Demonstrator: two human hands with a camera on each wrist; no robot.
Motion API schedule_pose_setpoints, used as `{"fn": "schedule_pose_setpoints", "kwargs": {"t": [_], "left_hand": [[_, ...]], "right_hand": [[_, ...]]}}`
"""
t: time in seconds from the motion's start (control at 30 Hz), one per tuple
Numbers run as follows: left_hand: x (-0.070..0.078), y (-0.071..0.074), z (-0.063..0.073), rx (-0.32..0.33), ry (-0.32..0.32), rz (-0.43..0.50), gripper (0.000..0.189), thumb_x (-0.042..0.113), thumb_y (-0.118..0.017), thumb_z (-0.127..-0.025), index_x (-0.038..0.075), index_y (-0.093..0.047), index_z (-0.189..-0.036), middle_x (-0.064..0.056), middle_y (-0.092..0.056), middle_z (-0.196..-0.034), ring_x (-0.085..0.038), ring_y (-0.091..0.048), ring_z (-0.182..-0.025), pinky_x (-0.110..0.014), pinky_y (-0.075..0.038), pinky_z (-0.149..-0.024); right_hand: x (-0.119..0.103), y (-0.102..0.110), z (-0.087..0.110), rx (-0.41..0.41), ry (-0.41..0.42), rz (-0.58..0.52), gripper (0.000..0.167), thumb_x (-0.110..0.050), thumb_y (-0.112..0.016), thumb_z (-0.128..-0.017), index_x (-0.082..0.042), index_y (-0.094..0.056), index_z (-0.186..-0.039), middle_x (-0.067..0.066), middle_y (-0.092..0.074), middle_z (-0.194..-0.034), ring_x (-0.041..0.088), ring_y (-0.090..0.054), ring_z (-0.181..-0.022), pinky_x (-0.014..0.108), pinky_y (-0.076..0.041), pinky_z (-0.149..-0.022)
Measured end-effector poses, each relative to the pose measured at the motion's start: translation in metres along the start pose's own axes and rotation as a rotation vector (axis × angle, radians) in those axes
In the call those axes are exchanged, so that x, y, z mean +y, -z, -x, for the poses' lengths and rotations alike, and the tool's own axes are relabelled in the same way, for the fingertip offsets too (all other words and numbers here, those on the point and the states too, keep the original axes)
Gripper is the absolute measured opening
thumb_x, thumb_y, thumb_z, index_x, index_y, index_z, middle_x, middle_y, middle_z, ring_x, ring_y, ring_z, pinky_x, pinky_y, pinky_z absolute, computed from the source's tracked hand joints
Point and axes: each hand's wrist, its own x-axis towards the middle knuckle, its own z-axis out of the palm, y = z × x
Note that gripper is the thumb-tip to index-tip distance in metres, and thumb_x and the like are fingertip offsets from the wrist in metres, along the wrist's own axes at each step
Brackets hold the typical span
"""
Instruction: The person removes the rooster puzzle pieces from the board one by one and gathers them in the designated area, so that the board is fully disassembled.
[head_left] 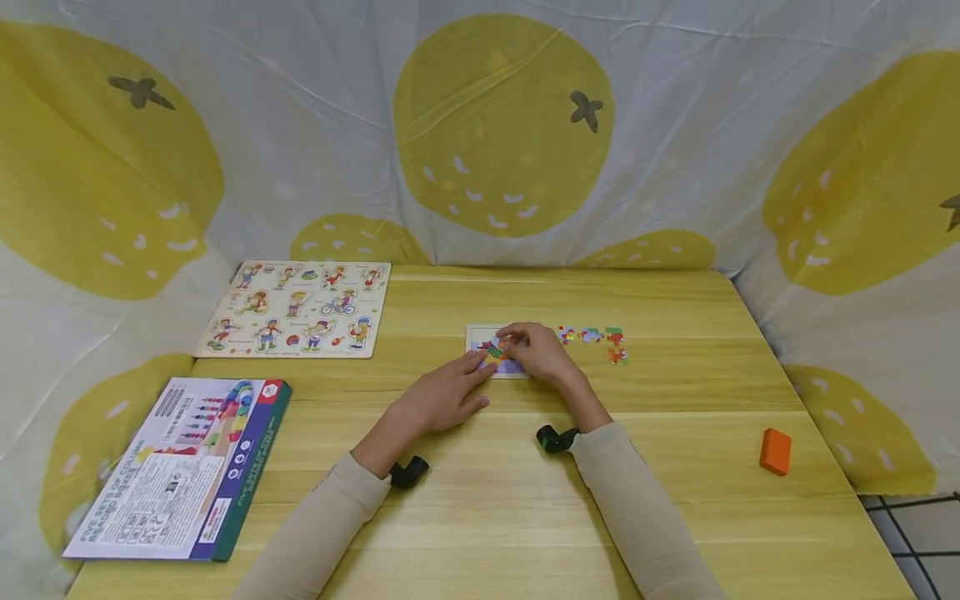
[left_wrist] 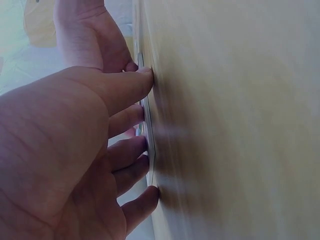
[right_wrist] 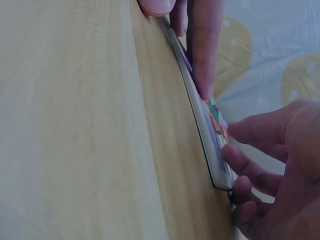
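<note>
A small framed jigsaw puzzle lies flat on the table in front of me, its colourful picture partly covered by both hands. My left hand rests its outstretched fingers on the puzzle's near left side; in the left wrist view they touch the thin board. From the right, my right hand bends over the board with thumb and forefinger pinching at a puzzle piece, mostly hidden by the fingers. Several loose puzzle pieces lie just right of the frame.
A wooden peg board with sports figures lies at the back left. Nearer on the left is a flat toy box. An orange block sits near the right edge. A fruit-patterned cloth hangs behind the table.
</note>
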Motion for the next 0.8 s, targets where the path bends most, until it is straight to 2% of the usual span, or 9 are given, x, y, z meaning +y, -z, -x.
{"fn": "schedule_pose_setpoints", "kwargs": {"t": [0.33, 0.53, 0.8], "left_hand": [[0.0017, 0.0008, 0.0006, 0.011, -0.01, -0.005, 0.061, 0.039, -0.052, -0.108, 0.013, -0.037, -0.161, -0.014, -0.027, -0.17, -0.033, -0.028, -0.157, -0.05, -0.032, -0.125], [0.0012, 0.0002, -0.0001, -0.002, -0.006, -0.008, 0.062, 0.041, -0.051, -0.108, 0.015, -0.035, -0.162, -0.013, -0.025, -0.171, -0.031, -0.026, -0.158, -0.049, -0.031, -0.125], [0.0008, 0.0001, 0.0008, 0.001, -0.004, -0.003, 0.062, 0.04, -0.05, -0.109, 0.015, -0.034, -0.163, -0.012, -0.024, -0.171, -0.031, -0.025, -0.158, -0.049, -0.031, -0.126]], "right_hand": [[-0.0007, -0.0027, 0.0004, 0.033, 0.004, -0.016, 0.026, -0.021, -0.068, -0.1, -0.015, -0.074, -0.124, 0.006, -0.075, -0.106, 0.018, -0.059, -0.076, 0.03, -0.046, -0.067], [-0.0014, -0.0034, 0.0006, 0.038, -0.009, -0.049, 0.024, -0.023, -0.069, -0.1, -0.016, -0.073, -0.123, 0.006, -0.076, -0.106, 0.018, -0.069, -0.089, 0.034, -0.056, -0.079], [-0.0021, -0.0048, 0.0012, 0.023, 0.001, -0.054, 0.022, -0.019, -0.068, -0.101, -0.015, -0.07, -0.123, 0.007, -0.076, -0.104, 0.019, -0.071, -0.089, 0.038, -0.058, -0.081]]}}
